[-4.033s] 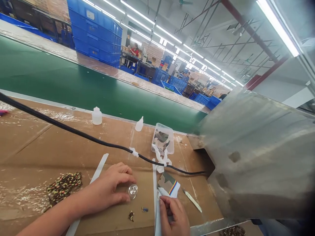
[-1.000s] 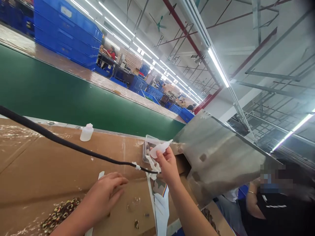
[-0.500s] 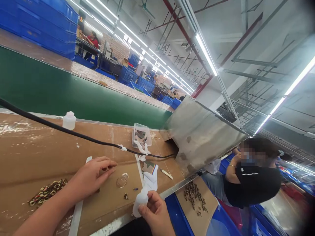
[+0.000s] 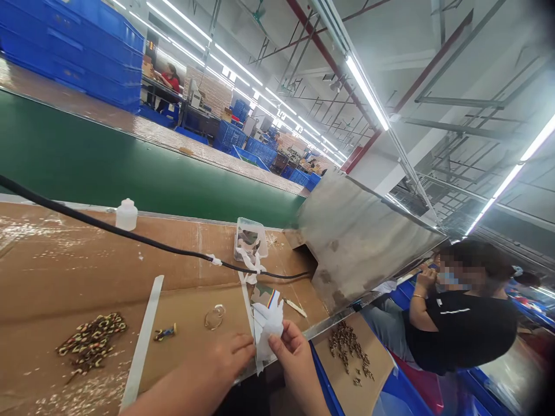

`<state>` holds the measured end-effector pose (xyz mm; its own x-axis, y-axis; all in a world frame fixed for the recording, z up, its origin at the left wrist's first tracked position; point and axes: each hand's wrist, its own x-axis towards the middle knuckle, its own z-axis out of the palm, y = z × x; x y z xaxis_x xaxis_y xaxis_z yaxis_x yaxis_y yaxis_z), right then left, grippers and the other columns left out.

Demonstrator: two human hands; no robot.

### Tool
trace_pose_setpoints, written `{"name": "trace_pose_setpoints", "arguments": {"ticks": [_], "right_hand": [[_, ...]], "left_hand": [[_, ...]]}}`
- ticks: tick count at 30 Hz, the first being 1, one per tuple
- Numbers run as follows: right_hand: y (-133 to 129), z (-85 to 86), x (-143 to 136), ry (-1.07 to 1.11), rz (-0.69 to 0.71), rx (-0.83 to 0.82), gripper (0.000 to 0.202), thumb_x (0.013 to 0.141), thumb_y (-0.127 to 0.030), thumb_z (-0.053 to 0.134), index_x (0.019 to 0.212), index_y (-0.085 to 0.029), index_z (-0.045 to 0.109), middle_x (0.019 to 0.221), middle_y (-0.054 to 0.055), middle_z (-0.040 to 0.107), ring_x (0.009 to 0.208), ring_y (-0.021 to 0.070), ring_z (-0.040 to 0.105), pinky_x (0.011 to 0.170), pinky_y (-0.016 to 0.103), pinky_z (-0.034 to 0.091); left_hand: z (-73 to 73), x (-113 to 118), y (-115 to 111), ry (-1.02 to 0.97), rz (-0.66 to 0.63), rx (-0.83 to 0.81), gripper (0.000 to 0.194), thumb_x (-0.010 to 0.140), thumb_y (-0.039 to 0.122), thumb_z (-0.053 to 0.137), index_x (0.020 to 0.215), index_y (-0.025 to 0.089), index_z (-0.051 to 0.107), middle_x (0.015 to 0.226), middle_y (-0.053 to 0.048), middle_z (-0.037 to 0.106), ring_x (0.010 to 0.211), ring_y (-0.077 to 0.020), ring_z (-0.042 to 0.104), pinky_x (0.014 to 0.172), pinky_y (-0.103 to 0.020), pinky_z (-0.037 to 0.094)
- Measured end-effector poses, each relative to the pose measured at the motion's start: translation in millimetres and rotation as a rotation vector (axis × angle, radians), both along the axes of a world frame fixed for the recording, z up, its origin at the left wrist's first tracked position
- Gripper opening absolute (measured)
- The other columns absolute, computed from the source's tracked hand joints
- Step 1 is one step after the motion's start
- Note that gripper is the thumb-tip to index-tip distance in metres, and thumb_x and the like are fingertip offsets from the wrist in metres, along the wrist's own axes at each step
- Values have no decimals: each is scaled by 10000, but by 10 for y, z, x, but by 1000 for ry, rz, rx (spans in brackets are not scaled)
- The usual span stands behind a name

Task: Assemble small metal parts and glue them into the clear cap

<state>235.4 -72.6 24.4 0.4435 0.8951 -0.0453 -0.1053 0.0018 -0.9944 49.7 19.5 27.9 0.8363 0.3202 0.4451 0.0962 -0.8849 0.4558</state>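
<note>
My right hand (image 4: 292, 349) holds a small white squeeze bottle (image 4: 269, 335) upright near the bench's front edge, beside white paper and camouflage cloth (image 4: 262, 294). My left hand (image 4: 232, 355) is just left of the bottle, blurred, over the cardboard; its fingertips are smeared and whether it holds anything is unclear. A small blue and gold piece (image 4: 166, 332) lies right of a pale tape strip (image 4: 145, 341). Behind my left hand lies a clear ring-shaped item (image 4: 214, 317). A pile of patterned small pieces (image 4: 93, 344) is at the left.
A black cable (image 4: 165, 247) crosses the bench. Behind it stand another white bottle (image 4: 126, 215) and a clear plastic box (image 4: 250, 238). A metal housing (image 4: 359, 237) rises at the right; beyond it sits a person in black (image 4: 466, 312). Small pieces (image 4: 349, 349) lie on cardboard below.
My left hand has moved right and toward me, near the bottle, uncovering the blue and gold piece. My right hand and the bottle have moved slightly right and up.
</note>
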Motion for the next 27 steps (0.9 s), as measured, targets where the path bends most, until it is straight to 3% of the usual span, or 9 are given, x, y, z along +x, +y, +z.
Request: {"name": "trace_pose_setpoints", "arguments": {"ticks": [2,6,11,16,20,23,25,27], "right_hand": [[0,-8,15,14,12,7,382,707,-404,796,973,-172,650,904,61,726,809,192,667,777,298,501],[13,-3,14,24,77,10,374,731,-437,770,964,-170,652,909,68,722,800,199,661,779,318,499],[56,-18,-12,4,162,5,302,728,-390,786,894,-177,651,858,43,713,750,166,632,689,260,467],[142,-50,-48,-15,197,-21,288,715,-365,802,854,-161,654,814,33,704,708,145,610,654,238,449],[171,-85,-94,23,206,-28,292,707,-365,808,864,-169,659,825,30,705,715,143,612,661,237,453],[127,-96,-173,71,203,-9,328,704,-393,804,910,-180,664,866,46,711,749,161,622,680,255,469],[80,-108,-254,71,204,19,349,684,-422,807,902,-188,667,845,50,705,744,176,619,680,274,479],[34,-138,-355,36,230,40,371,654,-464,810,873,-197,673,791,48,691,694,184,605,654,294,487]], "left_hand": [[-191,158,-111,133,-31,161,536,777,37,552,1300,150,557,1352,-140,580,1222,-273,557,1014,-366,473],[-456,277,-133,224,115,299,559,791,178,648,1333,112,528,1420,-188,466,1293,-332,456,1040,-440,458],[-398,94,-139,246,152,359,539,788,199,649,1307,89,557,1363,-201,522,1242,-324,517,998,-396,508],[-410,-170,-111,214,192,392,489,856,182,554,1342,139,523,1379,-140,527,1220,-297,549,962,-391,536],[-479,-311,-107,121,249,340,464,910,221,512,1372,189,485,1386,-92,550,1219,-275,559,968,-365,529],[-506,-353,-211,-71,308,238,336,929,194,472,1232,227,613,1210,-65,694,1115,-239,638,976,-307,514],[-515,-357,-315,-215,390,121,252,941,261,482,1108,247,670,1068,-62,744,1008,-225,686,936,-277,534],[-522,-353,-417,-271,492,-50,281,901,382,567,1148,268,635,1073,-71,738,985,-243,694,894,-282,562]]}}
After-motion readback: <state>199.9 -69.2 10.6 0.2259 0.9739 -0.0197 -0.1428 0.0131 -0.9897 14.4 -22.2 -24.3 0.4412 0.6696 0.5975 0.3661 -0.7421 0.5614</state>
